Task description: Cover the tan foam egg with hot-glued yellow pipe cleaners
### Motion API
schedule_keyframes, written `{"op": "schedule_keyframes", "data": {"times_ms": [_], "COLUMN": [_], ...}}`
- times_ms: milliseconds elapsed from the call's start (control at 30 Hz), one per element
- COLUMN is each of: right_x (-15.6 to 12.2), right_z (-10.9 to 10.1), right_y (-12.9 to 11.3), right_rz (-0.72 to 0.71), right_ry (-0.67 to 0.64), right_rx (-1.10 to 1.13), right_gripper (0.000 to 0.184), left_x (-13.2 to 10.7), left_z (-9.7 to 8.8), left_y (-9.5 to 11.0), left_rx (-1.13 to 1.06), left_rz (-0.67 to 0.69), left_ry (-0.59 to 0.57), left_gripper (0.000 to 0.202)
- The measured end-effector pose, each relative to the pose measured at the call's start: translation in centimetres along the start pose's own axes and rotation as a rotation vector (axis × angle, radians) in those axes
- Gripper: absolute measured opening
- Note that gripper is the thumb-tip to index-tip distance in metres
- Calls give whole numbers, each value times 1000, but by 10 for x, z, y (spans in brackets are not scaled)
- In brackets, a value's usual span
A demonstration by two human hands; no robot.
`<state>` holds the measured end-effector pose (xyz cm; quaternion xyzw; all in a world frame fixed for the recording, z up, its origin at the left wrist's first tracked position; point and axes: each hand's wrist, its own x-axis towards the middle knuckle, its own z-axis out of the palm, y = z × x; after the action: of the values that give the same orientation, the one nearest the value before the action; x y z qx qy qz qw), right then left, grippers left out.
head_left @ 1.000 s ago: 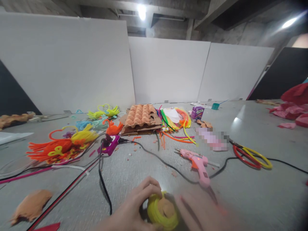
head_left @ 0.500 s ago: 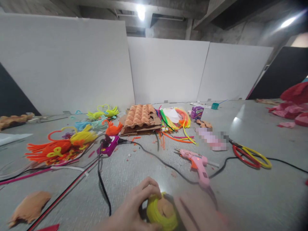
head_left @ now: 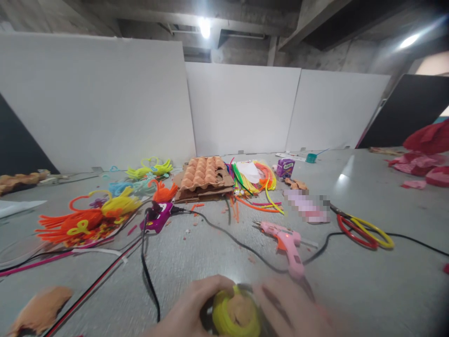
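I take the pink glue gun (head_left: 287, 241) as the reference point for all positions. It lies on its side on a grey work surface (head_left: 354, 290) with a slight sheen, scattered with small scraps. Beyond the glue gun, white panels (head_left: 242, 107) stand upright along the far edge; a dark panel (head_left: 410, 112) leans to its far right. Above the panels I see concrete beams (head_left: 150, 9) and lit lamps (head_left: 205, 29).

Beyond and left of the glue gun: a brown egg tray (head_left: 205, 173) on torn cardboard, with a bundle of coloured fuzzy stems (head_left: 259, 175) beside it. Directly beyond: a purple box (head_left: 285, 168). Right: scissors (head_left: 366, 232) with red and yellow handles. Well to the left: a purple power strip (head_left: 156, 217) and, past it, an orange stem figure (head_left: 84, 224).

Nearer to me than the glue gun and to its left, I locate the yellow-wrapped piece (head_left: 236, 313), a yellow ring around a brown core. The left hand (head_left: 196, 297) is partly closed, its fingers curved around the left side of this piece and gripping it; its thumb is hard to see at the lower edge of my view. The right hand (head_left: 287, 299) is blurred, positioned at the right side of the piece, just nearer than the glue gun's handle. I cannot tell how far it is open, or whether it grips anything.
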<state>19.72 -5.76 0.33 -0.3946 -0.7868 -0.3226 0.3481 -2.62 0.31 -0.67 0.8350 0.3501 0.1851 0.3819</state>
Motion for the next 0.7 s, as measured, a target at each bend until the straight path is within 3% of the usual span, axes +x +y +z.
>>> {"op": "schedule_keyframes", "data": {"times_ms": [100,267,567,700], "right_x": [-12,-19,-9,-9], "right_z": [8,14,16,14], "right_y": [4,2,-7,-11], "right_rz": [117,162,128,139], "right_ry": [7,-17,95,81], "right_rx": [84,138,64,-3], "right_gripper": [36,43,51,43], "left_x": [0,0,2,1], "left_z": [0,1,-1,0], "left_y": [0,0,6,5], "left_rx": [4,-17,-2,2], "left_rz": [13,62,103,70], "left_ry": [10,16,15,0], "left_gripper": [48,48,41,42]}}
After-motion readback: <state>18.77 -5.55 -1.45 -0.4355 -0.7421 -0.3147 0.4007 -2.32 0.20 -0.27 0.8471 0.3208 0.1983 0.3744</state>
